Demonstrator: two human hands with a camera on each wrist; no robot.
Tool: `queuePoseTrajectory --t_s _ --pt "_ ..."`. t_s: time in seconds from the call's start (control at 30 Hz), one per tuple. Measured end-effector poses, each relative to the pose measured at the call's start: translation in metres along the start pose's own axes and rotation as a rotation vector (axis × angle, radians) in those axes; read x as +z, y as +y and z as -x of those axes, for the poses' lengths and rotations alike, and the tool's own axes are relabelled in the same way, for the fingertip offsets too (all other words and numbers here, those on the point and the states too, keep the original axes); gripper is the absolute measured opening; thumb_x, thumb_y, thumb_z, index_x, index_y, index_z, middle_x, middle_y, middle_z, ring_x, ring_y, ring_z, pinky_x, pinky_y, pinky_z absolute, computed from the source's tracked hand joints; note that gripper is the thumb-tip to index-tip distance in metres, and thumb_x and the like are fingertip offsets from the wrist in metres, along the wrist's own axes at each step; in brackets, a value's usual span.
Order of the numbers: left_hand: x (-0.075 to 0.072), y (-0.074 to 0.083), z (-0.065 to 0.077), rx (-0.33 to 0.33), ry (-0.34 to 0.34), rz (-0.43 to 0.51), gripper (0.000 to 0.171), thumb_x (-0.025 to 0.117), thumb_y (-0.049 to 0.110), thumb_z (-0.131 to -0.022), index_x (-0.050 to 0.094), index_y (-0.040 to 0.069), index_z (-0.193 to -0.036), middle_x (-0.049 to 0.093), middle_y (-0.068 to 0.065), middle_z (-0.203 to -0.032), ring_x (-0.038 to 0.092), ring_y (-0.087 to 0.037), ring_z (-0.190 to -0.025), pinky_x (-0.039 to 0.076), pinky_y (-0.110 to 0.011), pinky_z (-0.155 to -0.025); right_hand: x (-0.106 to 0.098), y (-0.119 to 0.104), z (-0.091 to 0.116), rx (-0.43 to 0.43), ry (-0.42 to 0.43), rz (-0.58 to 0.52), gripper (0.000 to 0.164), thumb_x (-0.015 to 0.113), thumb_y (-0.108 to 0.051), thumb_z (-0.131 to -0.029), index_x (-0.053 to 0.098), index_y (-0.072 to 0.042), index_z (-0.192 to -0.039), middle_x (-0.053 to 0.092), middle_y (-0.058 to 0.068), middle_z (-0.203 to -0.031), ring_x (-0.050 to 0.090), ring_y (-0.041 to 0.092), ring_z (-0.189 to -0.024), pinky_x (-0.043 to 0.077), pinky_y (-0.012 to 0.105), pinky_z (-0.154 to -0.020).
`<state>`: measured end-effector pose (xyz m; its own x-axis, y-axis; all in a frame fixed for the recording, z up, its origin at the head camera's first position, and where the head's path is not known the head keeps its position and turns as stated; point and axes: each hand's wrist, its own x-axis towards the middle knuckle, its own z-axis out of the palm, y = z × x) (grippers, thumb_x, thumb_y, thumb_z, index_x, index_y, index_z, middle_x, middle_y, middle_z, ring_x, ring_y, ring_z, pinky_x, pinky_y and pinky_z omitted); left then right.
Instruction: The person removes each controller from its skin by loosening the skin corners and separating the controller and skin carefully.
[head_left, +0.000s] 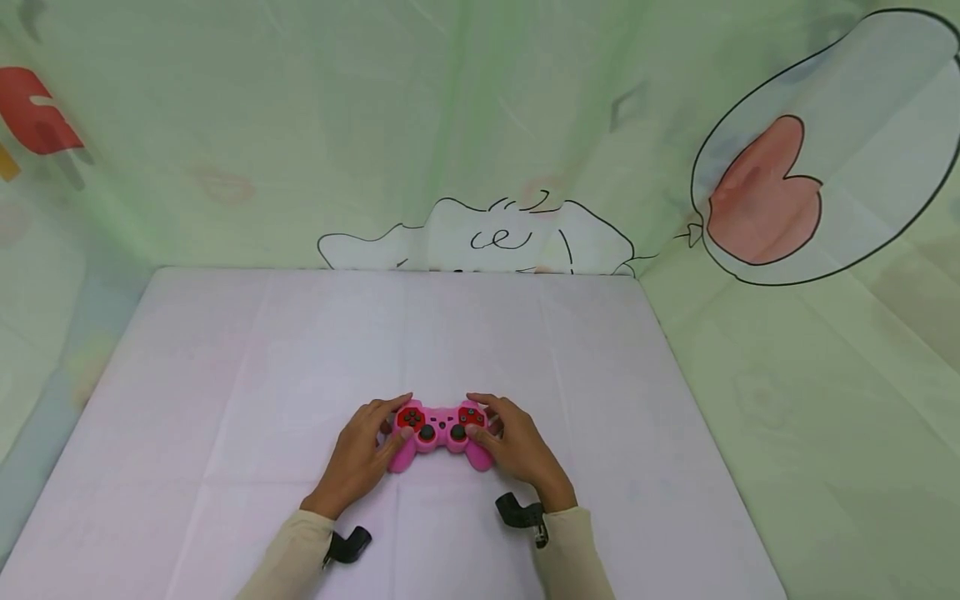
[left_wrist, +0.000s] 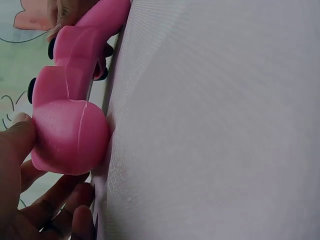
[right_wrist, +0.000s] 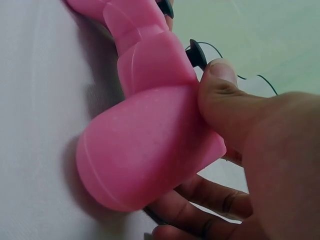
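Observation:
A pink game controller with red button areas and two black thumbsticks is held level near the middle front of the table, its handles pointing toward the person. My left hand grips its left end, thumb on the upper face by the left stick and index finger at the top edge. On the other end, my right hand holds it the same way. In the left wrist view the left handle is right at the cloth; the right wrist view shows the right handle casting a shadow, with fingers curled beneath.
A pale, creased cloth covers the table. Green printed curtains stand behind it and along both sides, with a drawn balloon and heart at the right. Black wrist cameras sit at both beige sleeves.

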<state>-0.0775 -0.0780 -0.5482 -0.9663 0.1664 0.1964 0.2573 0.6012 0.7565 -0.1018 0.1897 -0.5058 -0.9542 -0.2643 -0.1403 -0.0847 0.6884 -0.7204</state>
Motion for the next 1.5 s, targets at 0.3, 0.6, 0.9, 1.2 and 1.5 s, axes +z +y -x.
queuePoseTrajectory --t_s 0.3,0.6,0.9,1.2,1.5 --pt "-0.001 0.000 -0.001 -0.067 -0.020 0.045 0.055 0.077 0.033 -0.098 0.062 0.017 -0.149 0.064 0.004 -0.101 0.055 -0.013 -0.092 0.048 -0.027 -0.078 0.003 0.001 -0.001 0.017 0.014 -0.061 0.049 0.076 -0.024 -0.099 0.062 -0.022 -0.147 0.064 0.008 -0.116 0.057 0.015 -0.090 0.048 0.028 -0.074" --pt "-0.003 0.005 -0.002 -0.132 -0.025 0.155 0.052 0.079 0.030 -0.097 0.063 0.023 -0.146 0.073 -0.001 -0.105 0.057 -0.010 -0.080 0.050 -0.024 -0.072 0.004 0.003 0.001 -0.012 0.048 -0.090 0.051 0.079 -0.020 -0.097 0.063 -0.023 -0.145 0.065 0.007 -0.116 0.058 0.017 -0.091 0.049 0.026 -0.075" --pt "-0.008 0.010 -0.003 -0.141 0.041 0.223 0.055 0.084 0.026 -0.092 0.065 0.029 -0.144 0.078 -0.002 -0.109 0.062 -0.010 -0.074 0.052 -0.024 -0.066 0.004 -0.003 0.002 -0.047 0.118 -0.105 0.059 0.086 -0.019 -0.091 0.063 -0.031 -0.143 0.065 0.005 -0.118 0.061 0.018 -0.093 0.052 0.028 -0.076" --pt "-0.011 0.015 -0.004 -0.051 0.141 0.289 0.063 0.090 0.020 -0.083 0.067 0.026 -0.142 0.074 0.005 -0.136 0.074 -0.018 -0.099 0.060 -0.026 -0.079 0.010 -0.004 0.001 -0.135 0.242 -0.069 0.068 0.092 -0.027 -0.080 0.063 -0.036 -0.140 0.066 -0.003 -0.120 0.067 0.017 -0.099 0.055 0.034 -0.082" --pt "-0.011 0.012 -0.005 -0.027 0.142 0.312 0.066 0.092 0.018 -0.082 0.067 0.022 -0.143 0.071 0.007 -0.142 0.074 -0.018 -0.107 0.061 -0.028 -0.085 0.011 -0.002 0.001 -0.152 0.235 -0.040 0.073 0.092 -0.028 -0.079 0.060 -0.037 -0.144 0.069 -0.007 -0.120 0.065 0.011 -0.104 0.056 0.035 -0.085"
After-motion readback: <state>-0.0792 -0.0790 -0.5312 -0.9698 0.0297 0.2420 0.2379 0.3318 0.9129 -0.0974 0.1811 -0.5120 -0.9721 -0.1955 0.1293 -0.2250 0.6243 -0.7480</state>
